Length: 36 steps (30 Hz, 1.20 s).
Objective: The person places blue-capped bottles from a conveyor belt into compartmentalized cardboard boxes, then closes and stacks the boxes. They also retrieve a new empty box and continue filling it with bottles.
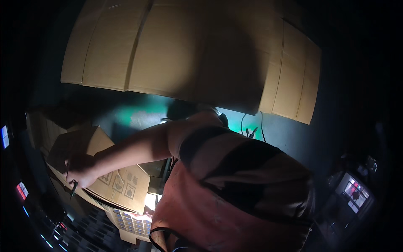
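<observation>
Left hand, fingers closed around a thin pen, rests on the box at lower left, so handling seems underway; right hand is unseen.

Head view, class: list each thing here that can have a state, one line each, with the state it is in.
small cardboard box: flaps shut, tilted, held.
left hand: on the small cardboard box's left edge, fingers curled round a thin dark tool.
right hand: mostly hidden under that box.
large cardboard cartons: shut, stacked side by side.
screen: lit.

Striped short sleeve, orange apron.
</observation>
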Each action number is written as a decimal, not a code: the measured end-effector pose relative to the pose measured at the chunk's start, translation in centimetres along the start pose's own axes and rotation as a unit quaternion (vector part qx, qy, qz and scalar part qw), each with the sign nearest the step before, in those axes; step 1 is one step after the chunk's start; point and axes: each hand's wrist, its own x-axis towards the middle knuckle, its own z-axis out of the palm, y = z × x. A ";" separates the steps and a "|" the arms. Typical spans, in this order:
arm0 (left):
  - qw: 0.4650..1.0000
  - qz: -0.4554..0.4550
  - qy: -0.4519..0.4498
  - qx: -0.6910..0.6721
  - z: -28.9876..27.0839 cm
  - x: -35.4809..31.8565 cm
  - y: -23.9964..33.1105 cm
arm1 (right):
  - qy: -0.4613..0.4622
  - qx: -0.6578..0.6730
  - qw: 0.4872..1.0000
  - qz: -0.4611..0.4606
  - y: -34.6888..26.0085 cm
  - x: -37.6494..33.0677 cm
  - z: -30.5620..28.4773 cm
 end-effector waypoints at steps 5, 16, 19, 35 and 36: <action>0.998 0.028 -0.055 0.006 5.1 14.8 -0.2 | -0.028 0.061 0.998 0.004 14.1 7.1 -2.7; 0.963 -0.190 -0.192 -0.014 34.6 39.7 -4.7 | 0.174 -0.269 0.906 0.276 35.9 5.3 -27.2; 0.948 -0.195 -0.249 -0.013 42.8 44.0 -5.2 | 0.147 -0.264 0.911 0.281 42.5 8.8 -31.7; 0.970 -0.170 -0.167 -0.047 73.7 79.5 -10.3 | 0.111 -0.217 0.931 0.271 83.2 31.0 -44.8; 0.974 -0.157 -0.157 -0.049 75.2 81.8 -10.1 | 0.098 -0.216 0.934 0.268 85.9 33.1 -44.8</action>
